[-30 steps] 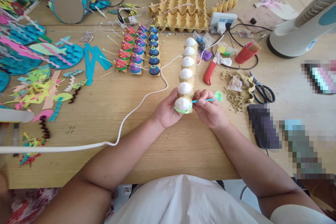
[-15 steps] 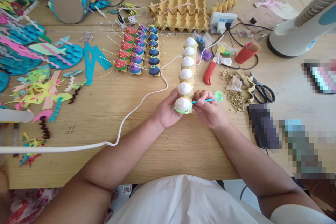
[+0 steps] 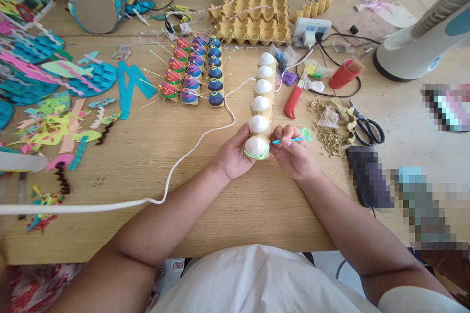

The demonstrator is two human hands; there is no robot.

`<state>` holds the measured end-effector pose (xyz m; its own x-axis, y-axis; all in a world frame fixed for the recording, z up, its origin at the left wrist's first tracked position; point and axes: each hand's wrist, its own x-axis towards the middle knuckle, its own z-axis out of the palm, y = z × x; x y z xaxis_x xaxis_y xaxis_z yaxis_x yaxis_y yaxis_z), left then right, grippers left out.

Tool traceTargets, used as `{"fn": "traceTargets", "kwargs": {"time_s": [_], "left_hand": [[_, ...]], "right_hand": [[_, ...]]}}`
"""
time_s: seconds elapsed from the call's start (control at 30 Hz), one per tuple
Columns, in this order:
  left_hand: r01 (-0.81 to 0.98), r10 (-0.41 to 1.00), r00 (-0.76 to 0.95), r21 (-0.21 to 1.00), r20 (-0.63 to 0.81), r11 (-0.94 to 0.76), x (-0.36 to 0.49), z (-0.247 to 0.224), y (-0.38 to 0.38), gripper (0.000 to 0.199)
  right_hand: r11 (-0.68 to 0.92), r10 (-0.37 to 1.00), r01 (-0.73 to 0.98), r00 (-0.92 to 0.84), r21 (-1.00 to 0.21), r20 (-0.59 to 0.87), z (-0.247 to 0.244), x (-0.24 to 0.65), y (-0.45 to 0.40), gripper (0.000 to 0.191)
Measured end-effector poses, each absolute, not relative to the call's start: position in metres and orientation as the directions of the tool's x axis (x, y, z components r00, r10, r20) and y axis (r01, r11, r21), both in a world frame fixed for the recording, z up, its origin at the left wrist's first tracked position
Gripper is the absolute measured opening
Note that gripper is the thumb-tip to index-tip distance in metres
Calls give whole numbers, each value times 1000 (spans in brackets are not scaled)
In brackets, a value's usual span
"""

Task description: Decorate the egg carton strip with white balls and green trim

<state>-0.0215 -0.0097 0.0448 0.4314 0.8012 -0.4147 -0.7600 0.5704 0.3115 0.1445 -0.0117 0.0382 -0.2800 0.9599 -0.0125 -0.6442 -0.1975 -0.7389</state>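
Observation:
My left hand (image 3: 235, 154) grips the near end of an egg carton strip (image 3: 267, 116), a row of cups topped with smooth white domes. Along the lower edge of the nearest dome (image 3: 256, 146) runs a band of light green clay (image 3: 253, 155). My right hand (image 3: 293, 154) pinches a thin blue modelling tool (image 3: 293, 141), its tip pointing left, just short of the nearest dome. A lump of light green clay (image 3: 306, 133) shows behind the right fingers; whether they touch it I cannot tell.
Painted egg-cup rows (image 3: 191, 82) with pins stand back left. A white cable (image 3: 172, 168) crosses the table. A red-handled knife (image 3: 293, 100), scissors (image 3: 370, 129), shavings (image 3: 326, 139) and a phone-like dark object (image 3: 369, 176) lie right. Egg trays (image 3: 253, 29) sit behind.
The blue tool has drawn back slightly to the right from the nearest dome, its tip now apart from the green band. My left hand and the strip have hardly moved.

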Motion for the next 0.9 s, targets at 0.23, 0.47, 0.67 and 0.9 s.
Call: {"fn": "traceTargets", "kwargs": {"time_s": [0.23,0.47,0.67,0.9], "left_hand": [[-759,802,450,305,-394,576,-22,42,-9,37],[-756,808,422,332,-410,564,-22,46,-12,36],[-757,833,428,364,-351,542,-23,47,-13,37],[-758,818,434,337,-377,558,-23,45,-13,31]], "right_hand": [[-185,951,-600,-310,-779,14,36,144,-12,36],[-204,954,-607,-299,-768,-17,38,145,-13,42],[-245,933,-603,-361,-759,-15,37,146,-13,43],[-269,925,-590,-378,-762,-33,37,146,-12,40]]}}
